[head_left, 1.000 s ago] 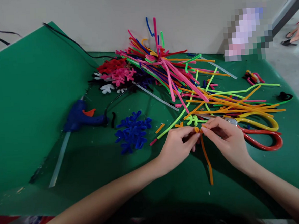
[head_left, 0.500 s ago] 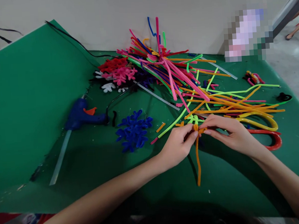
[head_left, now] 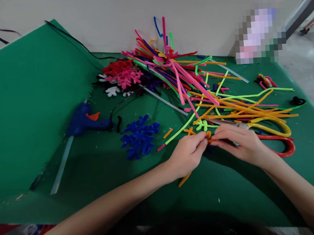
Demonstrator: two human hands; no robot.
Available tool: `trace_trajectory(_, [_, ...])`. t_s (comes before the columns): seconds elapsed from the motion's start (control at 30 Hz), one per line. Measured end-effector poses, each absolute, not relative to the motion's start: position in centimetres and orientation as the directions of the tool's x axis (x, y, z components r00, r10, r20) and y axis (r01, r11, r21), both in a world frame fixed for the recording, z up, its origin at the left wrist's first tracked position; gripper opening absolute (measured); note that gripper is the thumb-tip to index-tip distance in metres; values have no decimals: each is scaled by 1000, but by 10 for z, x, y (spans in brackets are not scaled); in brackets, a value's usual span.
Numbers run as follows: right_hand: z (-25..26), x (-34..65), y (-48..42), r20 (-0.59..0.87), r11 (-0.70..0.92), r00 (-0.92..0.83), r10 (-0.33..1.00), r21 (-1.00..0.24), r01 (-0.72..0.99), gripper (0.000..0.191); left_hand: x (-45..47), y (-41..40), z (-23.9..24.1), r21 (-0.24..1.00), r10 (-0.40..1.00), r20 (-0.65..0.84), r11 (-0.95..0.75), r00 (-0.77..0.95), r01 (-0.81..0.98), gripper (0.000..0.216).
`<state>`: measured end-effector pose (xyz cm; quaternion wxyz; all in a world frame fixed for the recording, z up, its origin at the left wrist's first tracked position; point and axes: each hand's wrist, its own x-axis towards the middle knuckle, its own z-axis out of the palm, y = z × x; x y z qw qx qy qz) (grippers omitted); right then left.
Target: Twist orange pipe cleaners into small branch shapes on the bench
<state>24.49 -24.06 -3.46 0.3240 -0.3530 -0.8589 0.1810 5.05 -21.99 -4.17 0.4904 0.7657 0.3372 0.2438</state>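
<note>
Between the fingertips of both hands is an orange pipe cleaner (head_left: 184, 179), its folded part pinched and its long tail slanting out below my left hand (head_left: 189, 152). My left hand is closed, thumb against forefinger. My right hand (head_left: 239, 140) is closed too, pinching the other side of the folded part; the fingers hide much of the bend. Just beyond the fingertips lies a small bent light-green pipe-cleaner piece (head_left: 202, 125), with a short orange cross-shaped piece (head_left: 190, 131) beside it. Scissors (head_left: 269, 125) with a yellow and a red handle lie behind and beside my right hand.
A blue glue gun (head_left: 79, 122) with a clear glue stick lies left, near a raised green board (head_left: 33, 103). A blue pipe-cleaner snowflake (head_left: 140, 136) sits mid-table. Behind are red and pink snowflakes (head_left: 125, 75) and a heap of loose pipe cleaners (head_left: 181, 73). Black cord runs along the back.
The orange pipe cleaner's tail has swung from hanging straight down to slanting left under my left hand. My hands have shifted slightly, uncovering the light-green piece and scissor blades.
</note>
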Motion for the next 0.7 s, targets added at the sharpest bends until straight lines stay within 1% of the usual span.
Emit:
trace_trajectory(0.13, [-36, 246, -240, 409, 678, -551, 727, -551, 486, 10, 51, -220, -44, 892, 753, 68, -340, 655, 298, 28])
trace_trajectory(0.23, [-38, 247, -237, 409, 683, -554, 725, -528, 505, 5, 52, -220, -45, 884, 748, 75, -356, 660, 304, 27])
trace_trajectory(0.3, [-40, 247, -236, 425, 701, -559, 712, -478, 529, 2, 52, -219, -46, 891, 750, 82, -350, 656, 289, 27])
trace_trajectory(0.37, [-41, 246, -237, 451, 723, -567, 690, -400, 563, 5, 52, -219, -47, 900, 764, 98, -342, 638, 271, 28])
trace_trajectory(0.5, [-44, 245, -241, 554, 748, -563, 614, -181, 638, 6, 53, -220, -47, 900, 788, 122, -345, 604, 268, 30])
trace_trajectory(0.57, [-43, 245, -242, 590, 751, -571, 572, -95, 654, 10, 53, -220, -47, 900, 786, 125, -346, 605, 264, 30])
trace_trajectory(0.63, [-42, 245, -242, 589, 756, -582, 561, -77, 650, 11, 52, -219, -46, 913, 779, 118, -329, 616, 242, 30])
trace_trajectory(0.7, [-39, 246, -240, 561, 766, -601, 569, -96, 635, 11, 51, -219, -46, 928, 774, 106, -302, 625, 217, 29])
